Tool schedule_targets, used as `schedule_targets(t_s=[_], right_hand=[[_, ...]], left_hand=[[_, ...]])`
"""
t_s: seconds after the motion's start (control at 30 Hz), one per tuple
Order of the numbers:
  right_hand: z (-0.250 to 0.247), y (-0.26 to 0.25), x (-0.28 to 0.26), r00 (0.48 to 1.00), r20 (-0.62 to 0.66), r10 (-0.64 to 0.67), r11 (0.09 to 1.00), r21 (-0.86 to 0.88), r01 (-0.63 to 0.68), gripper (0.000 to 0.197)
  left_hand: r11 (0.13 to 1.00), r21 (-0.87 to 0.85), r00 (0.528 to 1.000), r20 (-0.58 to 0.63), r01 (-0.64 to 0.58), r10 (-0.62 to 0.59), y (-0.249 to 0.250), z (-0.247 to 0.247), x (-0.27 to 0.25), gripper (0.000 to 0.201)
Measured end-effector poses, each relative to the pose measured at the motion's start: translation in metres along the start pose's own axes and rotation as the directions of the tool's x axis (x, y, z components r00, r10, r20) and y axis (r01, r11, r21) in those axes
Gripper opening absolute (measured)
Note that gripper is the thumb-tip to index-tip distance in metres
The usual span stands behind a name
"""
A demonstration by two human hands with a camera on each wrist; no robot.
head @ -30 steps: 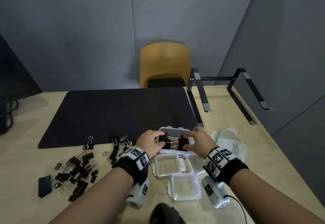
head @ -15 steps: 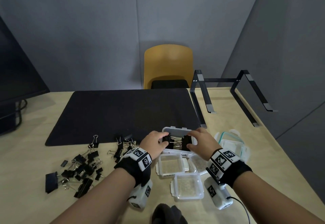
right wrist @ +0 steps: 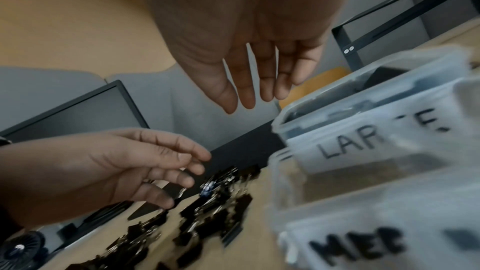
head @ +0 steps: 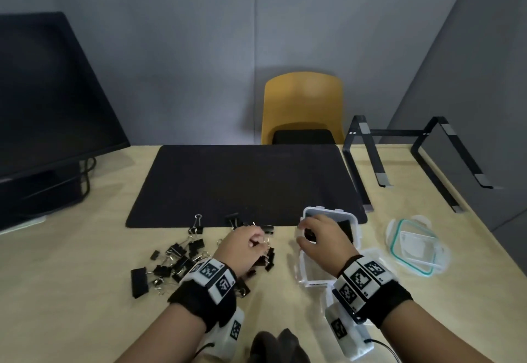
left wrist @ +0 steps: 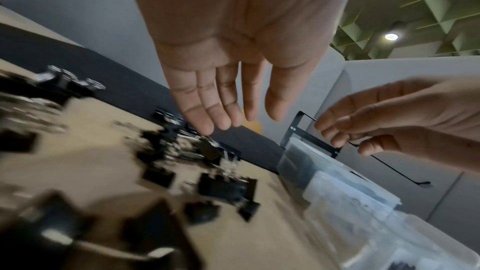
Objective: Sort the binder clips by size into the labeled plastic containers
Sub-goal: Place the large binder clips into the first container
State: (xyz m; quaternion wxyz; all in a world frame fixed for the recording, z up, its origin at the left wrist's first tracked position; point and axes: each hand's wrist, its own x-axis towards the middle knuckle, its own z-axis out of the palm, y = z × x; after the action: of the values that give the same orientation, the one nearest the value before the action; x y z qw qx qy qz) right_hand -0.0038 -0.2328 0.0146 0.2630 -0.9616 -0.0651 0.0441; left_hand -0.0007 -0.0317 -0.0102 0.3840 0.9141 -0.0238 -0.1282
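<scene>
Wooden desk [head: 71, 262] carried a black mat [head: 242, 183] at twelve o'clock, its near edge just behind the work. At three o'clock of the clips [head: 182, 257] stood the tubs: the one marked LARGE [right wrist: 369, 128] held black clips, and a nearer one marked MED [right wrist: 376, 239] sat in front of it. A lid [head: 416, 245] lay further toward three o'clock. The right hand [head: 322, 243] hung over the LARGE tub, fingers loose and holding nothing. The left hand [head: 242, 245] hovered over the clips, fingers straight and empty, tips just above the pile.
</scene>
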Motion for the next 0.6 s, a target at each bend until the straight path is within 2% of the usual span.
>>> schedule_targets(t_s=[0.2, 0.33, 0.6], right_hand=[[0.034, -0.038, -0.008, 0.994, 0.106, -0.025, 0.998, 0.055, 0.019, 0.025], [0.057, -0.062, -0.015, 0.981, 0.185, -0.051, 0.996, 0.081, 0.036, 0.024], [0.098, -0.096, -0.026, 0.955, 0.290, -0.066, 0.997, 0.061, 0.050, 0.028]], left_hand=[[0.994, 0.072, 0.996, 0.001, 0.085, -0.085, -0.054, -0.050, -0.020, 0.019], [0.985, 0.142, 0.995, 0.016, 0.100, -0.103, -0.084, -0.071, -0.027, 0.012], [0.944, 0.268, 0.981, -0.022, 0.192, -0.193, -0.136, -0.103, -0.040, 0.036]])
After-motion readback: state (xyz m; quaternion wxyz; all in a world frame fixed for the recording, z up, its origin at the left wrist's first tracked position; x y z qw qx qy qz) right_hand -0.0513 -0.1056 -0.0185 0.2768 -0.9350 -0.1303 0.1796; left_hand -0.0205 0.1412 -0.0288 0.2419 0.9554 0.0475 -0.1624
